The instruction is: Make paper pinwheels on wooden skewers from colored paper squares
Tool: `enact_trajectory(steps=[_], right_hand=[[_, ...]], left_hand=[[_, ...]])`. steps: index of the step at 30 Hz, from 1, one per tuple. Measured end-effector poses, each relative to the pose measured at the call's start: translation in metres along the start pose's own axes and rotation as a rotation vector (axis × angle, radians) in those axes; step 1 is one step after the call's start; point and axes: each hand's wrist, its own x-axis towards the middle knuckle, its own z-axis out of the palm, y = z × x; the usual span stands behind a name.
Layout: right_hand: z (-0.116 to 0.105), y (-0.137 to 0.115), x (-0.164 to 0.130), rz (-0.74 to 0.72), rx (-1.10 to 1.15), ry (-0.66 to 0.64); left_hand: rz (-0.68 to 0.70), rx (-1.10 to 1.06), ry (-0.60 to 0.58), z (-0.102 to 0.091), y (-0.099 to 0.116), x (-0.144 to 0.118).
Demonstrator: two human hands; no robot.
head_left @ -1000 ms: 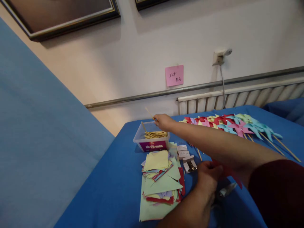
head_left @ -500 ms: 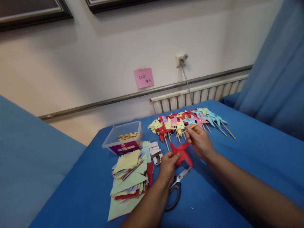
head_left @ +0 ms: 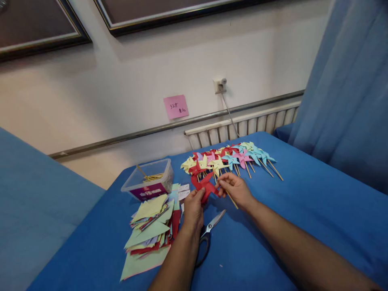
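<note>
My left hand (head_left: 195, 205) grips a red paper pinwheel (head_left: 206, 186) between thumb and fingers, above the table. Close beside it, my right hand (head_left: 235, 189) is closed on a thin wooden stick (head_left: 232, 199), which slants with its lower end toward me. Whether the stick touches the pinwheel I cannot tell. Below my hands lie scissors (head_left: 209, 227) with dark handles, their blades pointing away to the right. Behind my hands, several finished pinwheels on sticks (head_left: 242, 157) lie in a colourful row.
A clear plastic box (head_left: 129, 184) holding wooden sticks (head_left: 154, 177) stands at the back left. In front of it is a stack of coloured paper (head_left: 151, 208), with small white boxes (head_left: 183, 191) alongside. Blue cloth (head_left: 257, 250) covers the table; a blue curtain (head_left: 339, 109) hangs at right.
My right hand has turned the stick from pointing up and right to slanting down toward me, and brought it nearer the pinwheel. The view has shifted slightly.
</note>
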Motion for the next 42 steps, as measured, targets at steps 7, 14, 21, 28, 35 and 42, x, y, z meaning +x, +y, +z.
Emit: enact_trajectory(steps=[7,14,21,28,35,42], right_hand=[[0.019,0.036,-0.011,0.014,-0.227,-0.074],[0.016,0.042,-0.015,0.087,-0.438,-0.097],[0.018,0.038,-0.021,0.136,-0.52,-0.121],[0.014,0.038,-0.02,0.158,-0.494,-0.122],[0.015,0.038,-0.023,0.187,-0.518,-0.125],[0.015,0.036,-0.025,0.159,-0.602,-0.124]], left_hand=[[0.036,0.004,-0.053,-0.014,-0.019,0.014],[0.04,0.002,-0.034,-0.015,-0.022,0.009],[0.086,0.028,-0.021,-0.016,-0.022,0.007],[0.101,0.036,-0.014,-0.016,-0.027,0.012],[0.131,0.026,-0.002,-0.018,-0.026,0.014],[0.125,0.019,0.007,-0.012,-0.021,0.007]])
